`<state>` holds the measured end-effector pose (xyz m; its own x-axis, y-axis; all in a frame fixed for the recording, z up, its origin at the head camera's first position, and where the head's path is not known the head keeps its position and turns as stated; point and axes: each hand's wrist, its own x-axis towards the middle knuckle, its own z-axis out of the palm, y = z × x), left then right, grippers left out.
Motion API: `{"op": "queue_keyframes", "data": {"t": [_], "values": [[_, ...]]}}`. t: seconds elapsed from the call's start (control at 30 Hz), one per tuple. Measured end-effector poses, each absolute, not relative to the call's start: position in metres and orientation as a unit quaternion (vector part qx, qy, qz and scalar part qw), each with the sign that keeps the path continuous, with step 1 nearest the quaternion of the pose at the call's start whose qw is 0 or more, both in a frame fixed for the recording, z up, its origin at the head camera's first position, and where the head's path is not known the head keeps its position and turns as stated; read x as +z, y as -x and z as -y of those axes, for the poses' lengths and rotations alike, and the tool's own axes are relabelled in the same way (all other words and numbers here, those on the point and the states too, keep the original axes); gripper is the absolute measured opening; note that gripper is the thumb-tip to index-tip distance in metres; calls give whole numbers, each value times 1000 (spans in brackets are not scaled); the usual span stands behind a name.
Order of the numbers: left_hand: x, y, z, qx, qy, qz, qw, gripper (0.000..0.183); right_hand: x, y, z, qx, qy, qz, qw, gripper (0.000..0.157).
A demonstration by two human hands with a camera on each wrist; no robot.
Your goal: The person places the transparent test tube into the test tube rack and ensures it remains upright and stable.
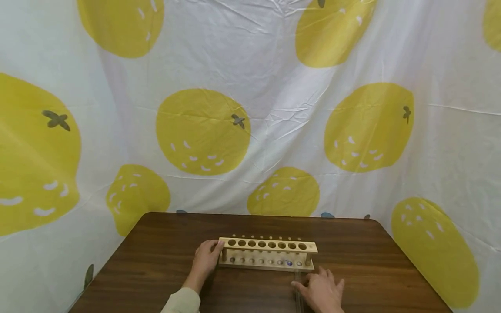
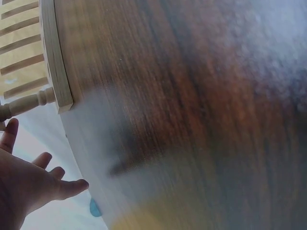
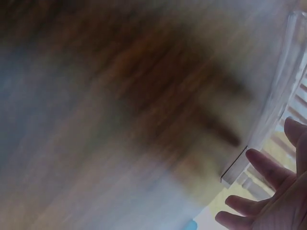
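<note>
A white cloth (image 1: 274,108) printed with big yellow lemons (image 1: 203,132) hangs around the far side of the room, creased and shiny. In front of it stands a dark brown counter (image 1: 368,256) with rounded far corners; its near side falls outside the view.

On it, centred a little toward the near side, is a pale wooden rack (image 1: 276,245), upright and set crosswise. Its upper board has a row of eight round holes (image 1: 262,244), and eight small peg tips (image 1: 280,238) show behind. The lower board has matching round seats; the seventh from the left carries a blue-purple spot (image 1: 289,263), and I can't make out what that is.

A left hand (image 1: 206,257) in a cream sleeve (image 1: 182,302) has its grip on the rack's left end, thumb at the upper board, covering part of that end. The right hand (image 1: 322,290) is loose, fingers spread just in front of the rack's right end.

Beside its thumb is a thin clear tube (image 1: 298,301), running from near the rack toward the person. It is faint, partly behind the thumb; whether the two touch, I cannot tell. From the right wrist, the counter is blurred.
</note>
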<state>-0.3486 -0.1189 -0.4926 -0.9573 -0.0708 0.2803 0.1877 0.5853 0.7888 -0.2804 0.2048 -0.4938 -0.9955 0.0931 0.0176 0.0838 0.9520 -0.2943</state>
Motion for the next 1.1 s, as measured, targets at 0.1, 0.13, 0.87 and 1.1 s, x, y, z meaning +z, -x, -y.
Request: {"op": "queue_keyframes", "data": {"t": [0.1,0.13,0.87,1.1], "values": [[-493,349,119,-452,34,880,144,39,-495,281,-203,149,45,988,-3,56],[-493,349,119,-450,34,880,144,39,-495,282,-203,149,44,988,-7,57],[-493,348,118,-462,22,876,133,39,-498,284,-200,133,37,990,-12,38],[-493,348,118,-466,18,876,125,42,-499,280,-198,137,26,990,18,29]]}}
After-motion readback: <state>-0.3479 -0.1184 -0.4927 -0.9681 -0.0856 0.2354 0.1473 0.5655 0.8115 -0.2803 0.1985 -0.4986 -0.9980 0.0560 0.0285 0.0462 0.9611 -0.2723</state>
